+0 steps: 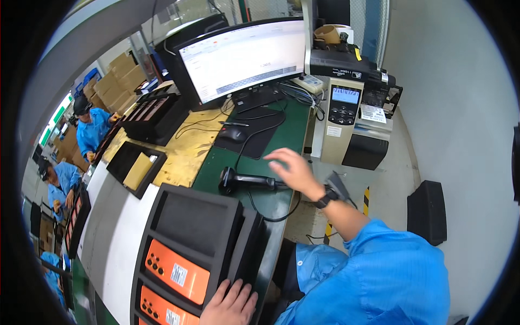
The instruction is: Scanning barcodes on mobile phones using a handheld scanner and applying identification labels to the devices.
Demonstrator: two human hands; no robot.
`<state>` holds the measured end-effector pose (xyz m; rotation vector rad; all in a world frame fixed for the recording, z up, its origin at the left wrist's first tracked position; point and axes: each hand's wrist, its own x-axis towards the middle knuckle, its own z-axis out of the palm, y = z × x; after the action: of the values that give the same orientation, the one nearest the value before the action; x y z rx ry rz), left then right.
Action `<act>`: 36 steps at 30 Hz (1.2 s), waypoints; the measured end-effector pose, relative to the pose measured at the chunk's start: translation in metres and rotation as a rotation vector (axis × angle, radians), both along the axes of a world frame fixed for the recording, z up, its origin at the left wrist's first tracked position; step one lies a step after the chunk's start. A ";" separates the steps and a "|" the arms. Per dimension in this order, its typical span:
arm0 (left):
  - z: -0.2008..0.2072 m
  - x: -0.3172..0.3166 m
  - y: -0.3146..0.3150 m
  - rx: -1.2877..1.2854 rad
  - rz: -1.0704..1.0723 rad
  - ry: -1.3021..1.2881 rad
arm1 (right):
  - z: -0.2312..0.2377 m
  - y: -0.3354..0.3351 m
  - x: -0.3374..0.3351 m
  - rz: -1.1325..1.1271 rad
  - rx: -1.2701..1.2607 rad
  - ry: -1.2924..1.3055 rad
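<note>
My left hand [230,304] lies with fingers spread on the near edge of a black foam tray [235,222], beside an orange panel [179,271]. That panel has black round spots and a white barcode label; a second orange panel [162,307] sits in the slot below it. The tray's upper slot holds no panel. My right hand [295,172], a black watch on its wrist, hovers near the handle end of a black barcode scanner [246,181]. Its fingers are apart and hold nothing. The scanner lies on the green table mat, its cable looping toward the table edge.
Behind the scanner are a mouse [233,134], a pen [234,124] and a monitor [246,59]. A label printer [342,124] stands at the right. Another black tray [149,187] holds a yellow block. Co-workers in blue [91,127] work at the far left.
</note>
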<state>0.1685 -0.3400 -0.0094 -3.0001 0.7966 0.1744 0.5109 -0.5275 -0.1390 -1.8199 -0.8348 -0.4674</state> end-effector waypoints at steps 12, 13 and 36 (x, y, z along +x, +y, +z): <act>0.014 0.022 -0.004 -0.193 0.055 0.139 | -0.082 -0.293 0.065 -0.435 1.123 0.674; 0.014 0.023 -0.004 -0.196 0.049 0.130 | -0.075 -0.298 0.063 -0.485 1.094 0.651; -0.004 -0.018 0.018 0.070 -0.052 -0.070 | -0.066 -0.399 0.130 -0.382 0.925 0.688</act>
<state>0.1503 -0.3224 -0.0131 -2.8991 0.8429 0.0930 0.6408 -0.9265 -0.2053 -1.1095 0.2165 -0.3364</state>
